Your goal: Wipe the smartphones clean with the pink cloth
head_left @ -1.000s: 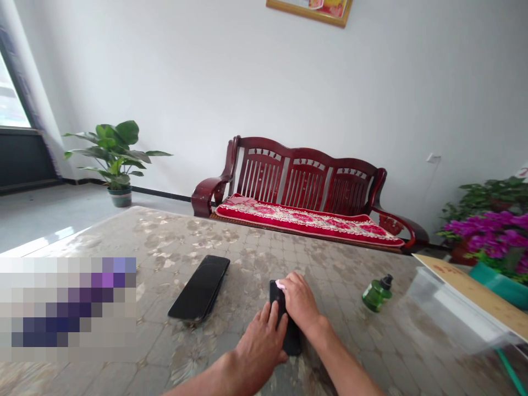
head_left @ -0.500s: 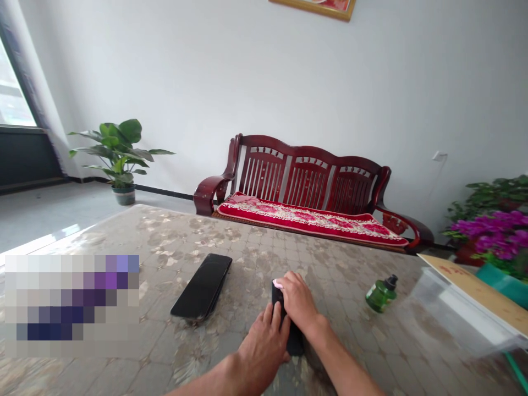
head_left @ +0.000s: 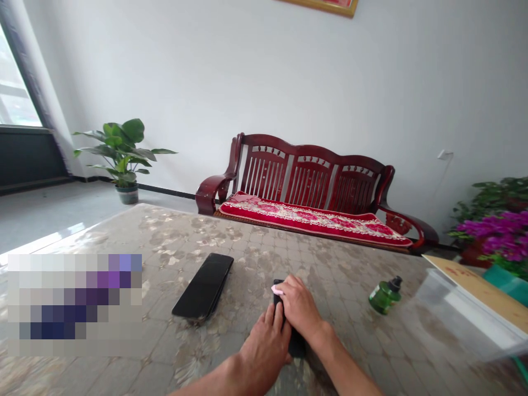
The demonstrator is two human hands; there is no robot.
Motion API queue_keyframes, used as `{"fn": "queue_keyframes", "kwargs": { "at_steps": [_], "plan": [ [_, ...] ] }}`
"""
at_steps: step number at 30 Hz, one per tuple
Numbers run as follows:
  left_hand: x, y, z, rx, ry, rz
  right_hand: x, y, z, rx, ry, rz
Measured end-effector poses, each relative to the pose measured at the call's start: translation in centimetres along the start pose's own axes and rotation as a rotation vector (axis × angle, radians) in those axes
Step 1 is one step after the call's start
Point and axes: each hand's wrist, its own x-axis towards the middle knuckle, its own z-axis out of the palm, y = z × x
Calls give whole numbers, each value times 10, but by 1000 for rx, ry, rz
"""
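This is a living room in a home. A dark red wooden bench (head_left: 313, 184) with a red flowered cushion (head_left: 313, 218) stands against the white wall. A green potted plant (head_left: 122, 153) stands on the tiled floor near the window (head_left: 16, 93). A gold-framed picture (head_left: 325, 5) hangs above. Purple flowers (head_left: 499, 231) stand beyond the right edge of the beige patterned table (head_left: 173, 242).

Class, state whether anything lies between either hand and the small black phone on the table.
The left hand rests straight on the phone, with nothing between. The right hand seems to press a small pink piece onto it.
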Motion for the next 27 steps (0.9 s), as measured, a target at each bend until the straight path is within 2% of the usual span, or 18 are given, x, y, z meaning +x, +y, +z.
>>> {"fn": "queue_keyframes", "kwargs": {
  "at_steps": [5, 14, 22, 27],
  "plan": [
    [-1, -1, -1, -16, 5, 29, 16, -4, 2, -80, -14, 56],
    [-2, 2, 1, -7, 25, -10, -9, -7, -10, -20, -63, -26],
    [-4, 1, -1, -18, -7, -7, 9, 1, -5, -53, 23, 85],
    [-3, 1, 0, -13, -8, -4, -3, -1, -10, -44, -40, 30]
  ]
}}
